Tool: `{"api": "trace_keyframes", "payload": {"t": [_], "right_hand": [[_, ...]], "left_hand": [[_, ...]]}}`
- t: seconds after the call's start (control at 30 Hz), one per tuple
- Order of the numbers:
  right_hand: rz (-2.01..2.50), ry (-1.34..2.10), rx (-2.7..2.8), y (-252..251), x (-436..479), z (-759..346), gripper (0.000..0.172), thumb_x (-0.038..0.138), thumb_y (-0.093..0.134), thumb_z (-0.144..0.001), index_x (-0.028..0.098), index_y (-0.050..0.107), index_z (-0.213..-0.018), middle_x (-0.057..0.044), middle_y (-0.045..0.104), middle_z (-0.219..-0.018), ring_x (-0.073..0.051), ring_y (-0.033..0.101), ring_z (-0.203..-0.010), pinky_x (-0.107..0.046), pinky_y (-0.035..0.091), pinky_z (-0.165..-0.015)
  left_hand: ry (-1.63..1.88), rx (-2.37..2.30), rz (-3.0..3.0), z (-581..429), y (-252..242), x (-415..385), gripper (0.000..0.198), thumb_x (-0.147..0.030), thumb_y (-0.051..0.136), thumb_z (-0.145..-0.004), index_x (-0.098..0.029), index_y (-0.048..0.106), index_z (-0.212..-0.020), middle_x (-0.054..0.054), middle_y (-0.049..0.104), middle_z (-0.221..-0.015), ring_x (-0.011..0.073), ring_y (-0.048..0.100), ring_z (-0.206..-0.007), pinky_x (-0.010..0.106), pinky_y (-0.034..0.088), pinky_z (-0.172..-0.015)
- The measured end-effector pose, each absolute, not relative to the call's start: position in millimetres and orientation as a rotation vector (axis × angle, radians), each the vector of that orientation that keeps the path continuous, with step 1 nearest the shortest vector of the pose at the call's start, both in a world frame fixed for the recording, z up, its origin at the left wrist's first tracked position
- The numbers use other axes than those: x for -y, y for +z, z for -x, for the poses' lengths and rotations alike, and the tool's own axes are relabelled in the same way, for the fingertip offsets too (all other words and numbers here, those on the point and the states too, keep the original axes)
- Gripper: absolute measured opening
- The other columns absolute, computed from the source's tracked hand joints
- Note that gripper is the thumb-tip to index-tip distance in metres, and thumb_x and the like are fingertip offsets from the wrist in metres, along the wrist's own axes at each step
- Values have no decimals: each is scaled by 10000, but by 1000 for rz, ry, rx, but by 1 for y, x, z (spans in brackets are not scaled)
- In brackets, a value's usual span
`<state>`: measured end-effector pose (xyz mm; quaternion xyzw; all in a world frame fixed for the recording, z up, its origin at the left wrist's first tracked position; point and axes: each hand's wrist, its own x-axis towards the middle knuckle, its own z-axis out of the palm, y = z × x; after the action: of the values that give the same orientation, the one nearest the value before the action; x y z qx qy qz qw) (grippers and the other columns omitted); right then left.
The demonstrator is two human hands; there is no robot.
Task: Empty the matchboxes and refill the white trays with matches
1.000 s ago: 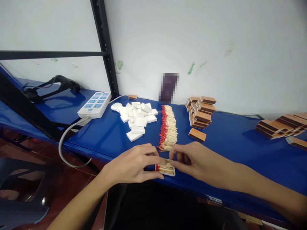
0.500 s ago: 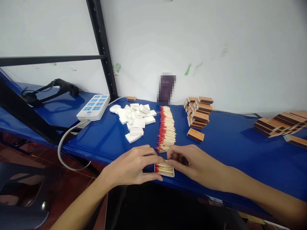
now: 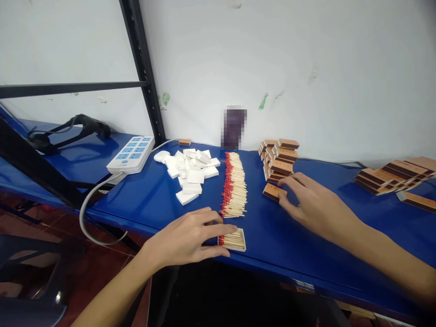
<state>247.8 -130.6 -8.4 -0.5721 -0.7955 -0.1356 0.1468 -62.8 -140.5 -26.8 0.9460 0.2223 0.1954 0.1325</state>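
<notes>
Near the table's front edge, a white matchbox tray holds red-tipped matches. The thumb and fingers of my left hand grip its left part, with a finger lying over the matches. My right hand is at a single orange-brown matchbox sleeve, thumb and forefinger apart at its right end; whether it is gripped is not clear. A long row of loose matches lies beyond the tray, red heads to the left. Behind the single sleeve stands a stack of sleeves.
White trays are heaped left of the matches. Further left are a power strip with a cable and a black strapped device. More matchboxes lie at the right. A black shelf post stands behind.
My right hand has left the tray of matches and moved right and away to the single sleeve, its fingers now spread. My left hand has stayed at the tray.
</notes>
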Motion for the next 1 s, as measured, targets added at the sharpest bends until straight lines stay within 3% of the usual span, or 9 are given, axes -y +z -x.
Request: {"api": "trace_keyframes", "payload": {"t": [0.2, 0.3, 0.4, 0.67, 1.0], "right_hand": [[1645, -123, 2366, -25, 137, -263, 158, 330, 388, -949, 211, 491, -934, -69, 587, -919, -241, 581, -835, -377, 455, -734], [1587, -194, 2409, -27, 158, -254, 108, 257, 397, -920, 215, 479, -863, -69, 570, -880, -244, 561, -799, -384, 440, -700], [1497, -247, 2484, -26, 184, -238, 91, 200, 426, -878, 212, 509, -913, -75, 576, -904, -252, 553, -792, -403, 438, -693], [1413, 481, 2497, -9, 209, -203, 193, 144, 507, -847, 243, 503, -1012, -60, 594, -1050, -209, 579, -897, -347, 490, -747], [1406, 642, 2411, -3, 186, -207, 174, 197, 539, -886, 235, 538, -1056, -39, 603, -1048, -196, 577, -943, -366, 479, -838]], "left_hand": [[621, -614, -2819, 61, -28, 141, 369, -464, 521, -950, -193, 633, -1174, 61, 630, -977, 167, 609, -871, 286, 509, -790], [612, -606, -2841, 61, -28, 142, 355, -467, 511, -954, -193, 646, -1136, 59, 627, -965, 160, 611, -836, 275, 509, -760], [568, -638, -2865, 61, -28, 142, 364, -469, 499, -960, -218, 634, -1187, 64, 612, -980, 164, 608, -829, 276, 504, -738], [598, -655, -2819, 61, -28, 141, 423, -460, 524, -953, -209, 568, -1290, 62, 636, -983, 178, 614, -866, 290, 508, -762], [660, -596, -2727, 61, -26, 142, 357, -390, 598, -927, -195, 597, -1225, 61, 681, -1005, 177, 633, -896, 288, 511, -805]]}}
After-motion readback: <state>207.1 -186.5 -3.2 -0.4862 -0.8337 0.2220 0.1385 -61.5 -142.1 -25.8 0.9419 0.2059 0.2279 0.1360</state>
